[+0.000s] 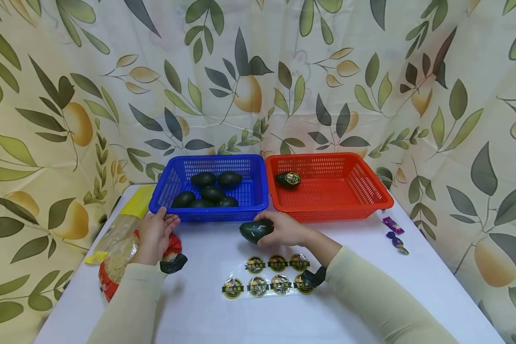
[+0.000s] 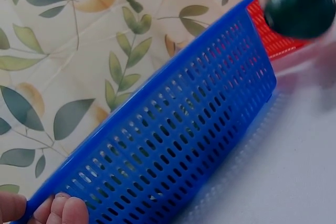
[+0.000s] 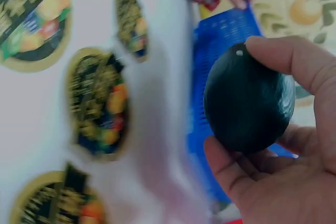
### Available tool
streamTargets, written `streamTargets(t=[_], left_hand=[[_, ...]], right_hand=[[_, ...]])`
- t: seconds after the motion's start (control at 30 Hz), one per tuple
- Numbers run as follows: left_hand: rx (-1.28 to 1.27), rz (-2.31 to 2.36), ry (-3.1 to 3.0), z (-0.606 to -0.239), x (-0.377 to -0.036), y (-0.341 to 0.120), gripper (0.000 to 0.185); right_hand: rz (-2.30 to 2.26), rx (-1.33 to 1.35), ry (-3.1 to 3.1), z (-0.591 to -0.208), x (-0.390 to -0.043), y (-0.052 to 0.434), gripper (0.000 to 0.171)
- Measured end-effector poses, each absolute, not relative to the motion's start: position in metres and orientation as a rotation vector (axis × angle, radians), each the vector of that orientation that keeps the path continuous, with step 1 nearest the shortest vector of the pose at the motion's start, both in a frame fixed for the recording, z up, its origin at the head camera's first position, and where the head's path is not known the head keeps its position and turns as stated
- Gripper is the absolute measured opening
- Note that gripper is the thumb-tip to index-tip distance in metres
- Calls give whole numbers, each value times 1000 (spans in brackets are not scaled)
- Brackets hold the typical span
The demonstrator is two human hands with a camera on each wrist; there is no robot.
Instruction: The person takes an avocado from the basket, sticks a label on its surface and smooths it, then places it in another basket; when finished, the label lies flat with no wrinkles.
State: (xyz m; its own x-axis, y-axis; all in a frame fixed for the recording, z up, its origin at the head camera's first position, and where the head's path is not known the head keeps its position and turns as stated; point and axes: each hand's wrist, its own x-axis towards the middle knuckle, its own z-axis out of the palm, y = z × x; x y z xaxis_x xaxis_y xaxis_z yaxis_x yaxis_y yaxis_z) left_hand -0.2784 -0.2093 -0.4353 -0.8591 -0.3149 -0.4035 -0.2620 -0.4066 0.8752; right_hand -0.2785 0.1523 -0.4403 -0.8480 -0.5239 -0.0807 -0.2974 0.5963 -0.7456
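My right hand [image 1: 284, 230] grips a dark green avocado [image 1: 256, 231] above the table, in front of the gap between two baskets. In the right wrist view the thumb and fingers hold the bare avocado [image 3: 249, 98] by its sides. At the front left corner of the blue basket [image 1: 215, 214], my left hand [image 1: 155, 233] holds the rim between thumb and curled fingers, as the left wrist view shows. Several avocados [image 1: 212, 193] lie inside that basket. One avocado with a round gold-and-black sticker [image 1: 287, 179] lies in the red basket [image 1: 327, 209].
A clear sheet with several round stickers [image 1: 258, 286] lies on the white table [image 1: 206, 315]. Left of it are a red-and-clear bag [image 1: 112, 267] and a yellow-edged plastic package [image 1: 124, 222]. Two wrapped candies [image 1: 396, 242] lie at the right. A leaf-patterned curtain [image 1: 258, 95] surrounds the table.
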Motion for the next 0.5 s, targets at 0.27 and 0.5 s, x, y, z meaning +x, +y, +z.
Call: streamTargets(t=[0.27,0.5], left_hand=[[857,-2494,-1694,-432,-278,-208,32],[882,-2509,-1667,-430,-278,-208,42]], right_hand=[[-1155,-484,2616,-473,-294,149,67],[-1172,-368,2708,-481,-297,139,73]])
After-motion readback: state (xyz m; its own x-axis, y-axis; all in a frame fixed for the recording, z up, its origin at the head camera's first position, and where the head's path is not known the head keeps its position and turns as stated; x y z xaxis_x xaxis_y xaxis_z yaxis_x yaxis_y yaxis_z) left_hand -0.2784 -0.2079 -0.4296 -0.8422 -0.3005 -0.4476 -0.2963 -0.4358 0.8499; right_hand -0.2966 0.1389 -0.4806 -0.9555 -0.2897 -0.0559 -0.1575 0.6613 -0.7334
